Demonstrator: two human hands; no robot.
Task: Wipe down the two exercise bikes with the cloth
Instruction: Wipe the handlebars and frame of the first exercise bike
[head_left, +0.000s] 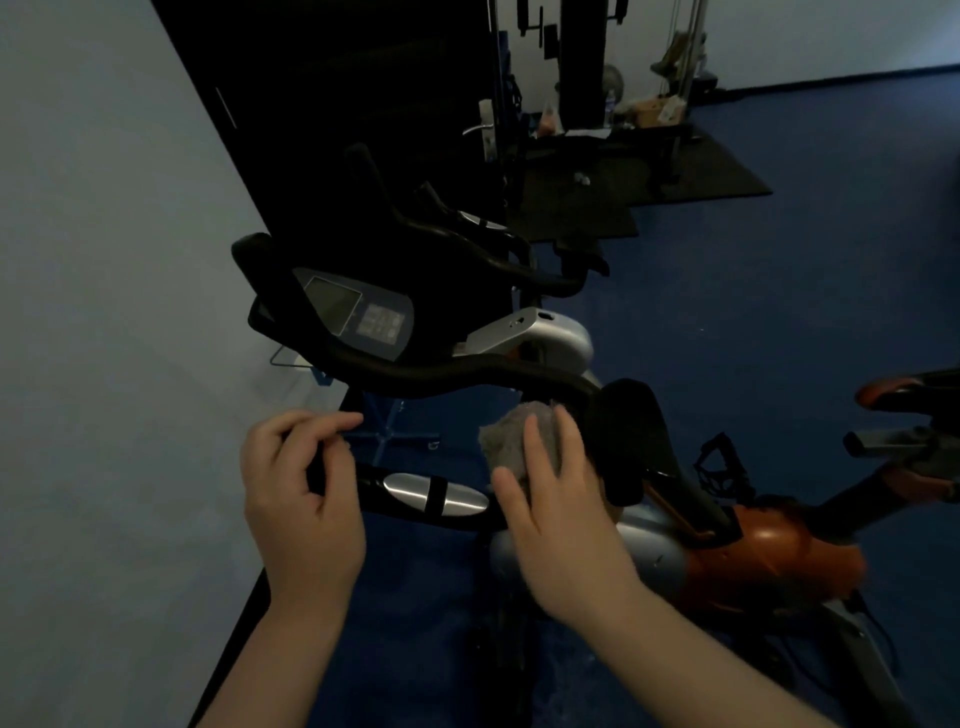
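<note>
The nearer exercise bike (769, 551) has an orange and silver body, black handlebars (467, 371) and a grey console (358, 312). My left hand (301, 499) grips the near black handlebar end, beside its silver pulse sensor (436, 491). My right hand (561, 514) holds a grey cloth (506, 436) against the handlebar near its padded right end (634, 431); the fingers cover much of the cloth. A second bike (524, 332) with a silver body stands just behind the first, its black handlebars (483, 249) rising above the console.
A pale wall (104, 260) runs along the left, a dark open door (363, 104) behind the bikes. Blue floor (779, 291) spreads to the right. A weight machine (582, 78) on black mats (701, 171) stands at the back. An orange saddle (904, 389) pokes in at the right edge.
</note>
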